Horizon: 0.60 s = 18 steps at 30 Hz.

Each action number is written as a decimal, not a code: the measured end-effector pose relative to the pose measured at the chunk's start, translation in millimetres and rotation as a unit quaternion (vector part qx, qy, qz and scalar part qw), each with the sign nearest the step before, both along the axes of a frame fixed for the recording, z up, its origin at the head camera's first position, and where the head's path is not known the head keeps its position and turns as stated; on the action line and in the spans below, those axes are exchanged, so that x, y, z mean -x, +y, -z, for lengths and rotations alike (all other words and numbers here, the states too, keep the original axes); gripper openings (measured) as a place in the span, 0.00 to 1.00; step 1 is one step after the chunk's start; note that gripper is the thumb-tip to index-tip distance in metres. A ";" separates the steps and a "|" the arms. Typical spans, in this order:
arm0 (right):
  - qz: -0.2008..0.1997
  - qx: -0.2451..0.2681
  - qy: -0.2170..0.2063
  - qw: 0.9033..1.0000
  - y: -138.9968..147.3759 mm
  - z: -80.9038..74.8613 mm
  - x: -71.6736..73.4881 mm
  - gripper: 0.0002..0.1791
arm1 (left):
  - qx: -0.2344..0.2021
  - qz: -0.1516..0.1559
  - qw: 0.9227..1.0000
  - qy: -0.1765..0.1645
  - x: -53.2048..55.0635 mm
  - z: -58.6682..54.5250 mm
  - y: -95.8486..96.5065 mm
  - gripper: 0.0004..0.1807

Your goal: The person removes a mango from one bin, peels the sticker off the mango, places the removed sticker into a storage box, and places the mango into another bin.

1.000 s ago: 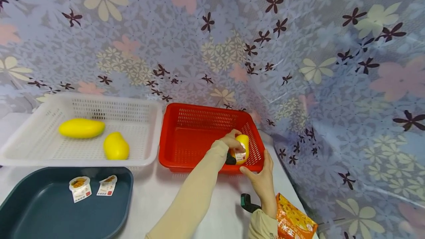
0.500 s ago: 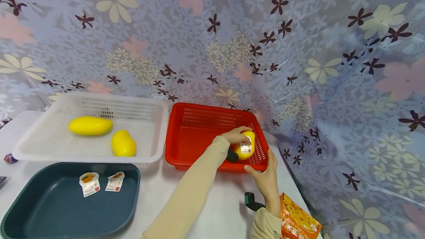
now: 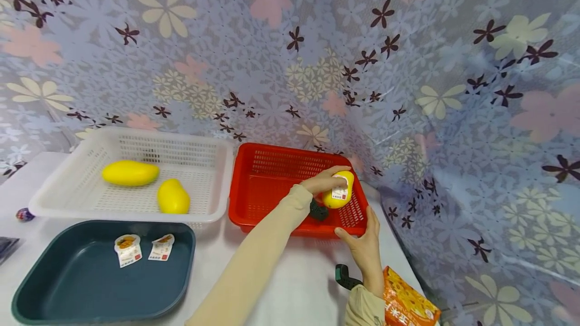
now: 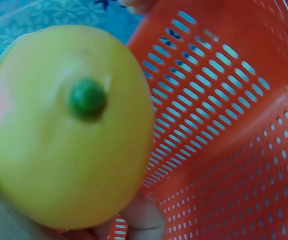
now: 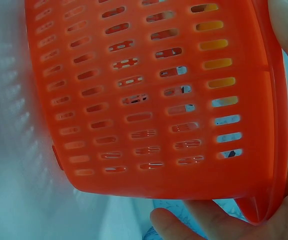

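Observation:
My left hand (image 3: 327, 181) holds a yellow toy mango (image 3: 336, 199) with a white sticker on it, over the right end of the red basket (image 3: 267, 190). In the left wrist view the mango (image 4: 69, 150) shows its green stem nub, and fingers curl under it beside the slotted wall. At the basket's front right corner, my right hand (image 3: 364, 245) grips the rim, thumb in front and fingers along the right side. The right wrist view looks at the slotted outside wall (image 5: 134, 115), with yellow showing through some upper slots.
Left of the red basket stands a white basket (image 3: 222, 185) with two yellow mangoes (image 3: 130, 172). In front of it is a dark blue tray (image 3: 90, 291) holding two stickers (image 3: 128, 250). An orange snack bag (image 3: 408, 298) lies beside my right wrist. A floral curtain (image 3: 272, 64) hangs behind.
My left hand has raised the mango a little and shifted it toward the back right of the red basket. The right hand stays on the corner. The head view has shifted slightly.

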State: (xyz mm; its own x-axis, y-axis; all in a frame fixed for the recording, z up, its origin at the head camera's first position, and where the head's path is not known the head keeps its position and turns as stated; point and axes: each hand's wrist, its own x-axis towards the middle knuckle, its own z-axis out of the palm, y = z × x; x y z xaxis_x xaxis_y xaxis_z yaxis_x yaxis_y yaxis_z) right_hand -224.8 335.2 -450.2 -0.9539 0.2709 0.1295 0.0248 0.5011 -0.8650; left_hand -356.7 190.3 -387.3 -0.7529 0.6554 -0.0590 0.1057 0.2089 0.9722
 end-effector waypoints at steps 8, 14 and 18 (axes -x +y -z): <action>0.003 -0.006 0.003 1.000 2.7 -1.1 -0.9 0.60 | -0.056 0.022 0.998 -0.036 -0.6 -6.1 -3.4 0.33; 0.001 -0.002 0.007 1.000 3.0 0.7 0.0 0.60 | -0.097 0.031 0.993 -0.054 -13.1 -15.2 -10.5 0.33; -0.002 -0.004 -0.001 1.000 2.2 0.0 0.8 0.60 | -0.105 0.040 0.994 -0.011 -28.0 -20.5 -17.5 0.34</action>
